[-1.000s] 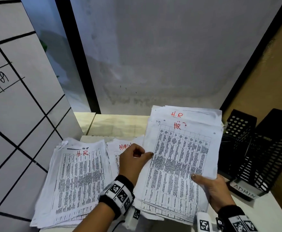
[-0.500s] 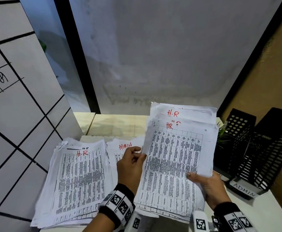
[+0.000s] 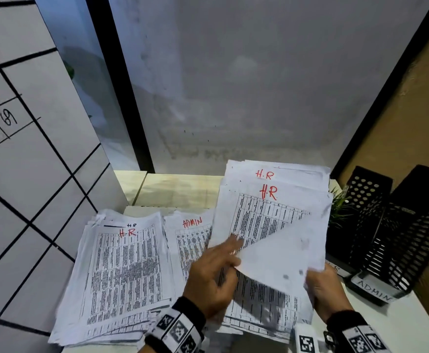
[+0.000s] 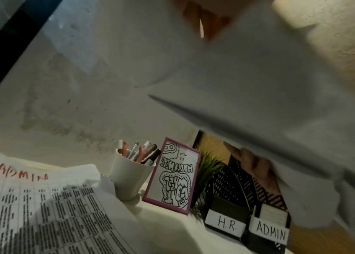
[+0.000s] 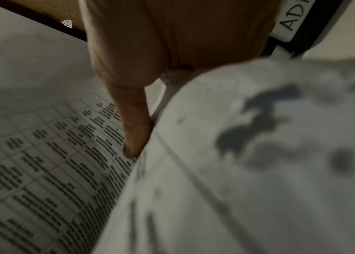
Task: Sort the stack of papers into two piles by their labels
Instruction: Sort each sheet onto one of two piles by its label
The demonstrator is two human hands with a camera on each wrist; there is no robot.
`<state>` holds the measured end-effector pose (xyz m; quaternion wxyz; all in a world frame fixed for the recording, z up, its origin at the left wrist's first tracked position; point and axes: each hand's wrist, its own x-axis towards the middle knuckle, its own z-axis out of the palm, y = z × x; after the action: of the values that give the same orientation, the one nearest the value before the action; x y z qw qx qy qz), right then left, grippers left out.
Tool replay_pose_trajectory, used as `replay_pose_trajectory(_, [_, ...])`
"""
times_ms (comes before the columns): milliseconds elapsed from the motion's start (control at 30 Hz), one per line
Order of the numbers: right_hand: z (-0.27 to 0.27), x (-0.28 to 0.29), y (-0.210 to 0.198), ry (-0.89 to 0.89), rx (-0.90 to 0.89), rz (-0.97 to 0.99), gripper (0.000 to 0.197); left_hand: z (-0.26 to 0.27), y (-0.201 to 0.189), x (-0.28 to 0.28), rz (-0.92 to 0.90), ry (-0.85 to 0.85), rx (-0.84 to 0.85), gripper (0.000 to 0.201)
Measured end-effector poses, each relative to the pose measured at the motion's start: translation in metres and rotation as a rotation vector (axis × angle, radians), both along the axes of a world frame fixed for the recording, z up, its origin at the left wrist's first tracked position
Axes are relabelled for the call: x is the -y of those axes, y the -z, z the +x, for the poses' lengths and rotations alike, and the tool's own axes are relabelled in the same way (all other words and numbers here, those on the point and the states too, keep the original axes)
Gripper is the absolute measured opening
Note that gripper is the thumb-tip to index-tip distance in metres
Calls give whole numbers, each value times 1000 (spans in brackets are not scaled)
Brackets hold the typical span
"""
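**A:** how far along is the sort? The right hand (image 3: 329, 294) is clamped on the lower edge of the unsorted stack (image 3: 272, 296), thumb over the paper. The left hand (image 3: 212, 281) is pinching the corner of the top sheet (image 3: 279, 250), which is being peeled up, blank back showing.

**B:** Partway, it's reckoned. An H.R pile (image 3: 121, 276) is laid at the left of the desk, an ADMIN pile (image 3: 190, 240) just beside it, and plenty is left in the held stack, with H.R marked on the sheet beneath.

**A:** containers?

**B:** Two black mesh file holders (image 4: 246, 221) tagged H.R. and ADMIN; contents can't be told. Pens are kept in a white cup (image 4: 129, 178).
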<state>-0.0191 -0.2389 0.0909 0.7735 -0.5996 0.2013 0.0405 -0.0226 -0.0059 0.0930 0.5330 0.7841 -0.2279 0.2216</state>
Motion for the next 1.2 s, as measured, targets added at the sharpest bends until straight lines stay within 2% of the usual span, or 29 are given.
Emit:
replay_pose_trajectory(67, [0,1,1,22,-5,-25,20,1,-2,-1,20,38,-69,18])
replay_pose_trajectory(133, [0,2,2,32,-20,-30,18,6,-8,0,-7,-2,-201,22])
replay_pose_trajectory(200, [0,1,3,39,-39,-42,14,15,-12,3,-31,-116,-292,29])
replay_pose_trajectory(267, [0,1,2,37,-39,-39,10,26,-17,5,-47,-256,-330,25])
replay_pose_trajectory(400, [2,2,-1,30,-49,-2,39,41,-16,0,-105,-393,-467,29])
replay_pose_trajectory(533, [3,3,0,25,-49,5,32,40,-12,-1,-91,-432,-499,30])
replay_pose_trajectory(633, [2,2,0,2,-20,28,44,38,-9,0,-159,-432,-539,25])
replay_pose_trajectory(700, [2,2,1,-15,-6,46,54,36,-9,0,-154,-428,-530,19])
replay_pose_trajectory(767, [3,2,3,-19,5,52,51,34,-8,1,-119,-415,-489,12])
replay_pose_trajectory(933, [5,2,4,-24,11,39,41,28,2,-2,126,-341,-180,28])
replay_pose_trajectory(1067, [5,3,6,-12,24,51,43,22,8,-7,159,-266,24,31])
replay_pose_trajectory(1200, [4,4,8,-9,19,54,42,20,11,-9,163,-234,85,30])
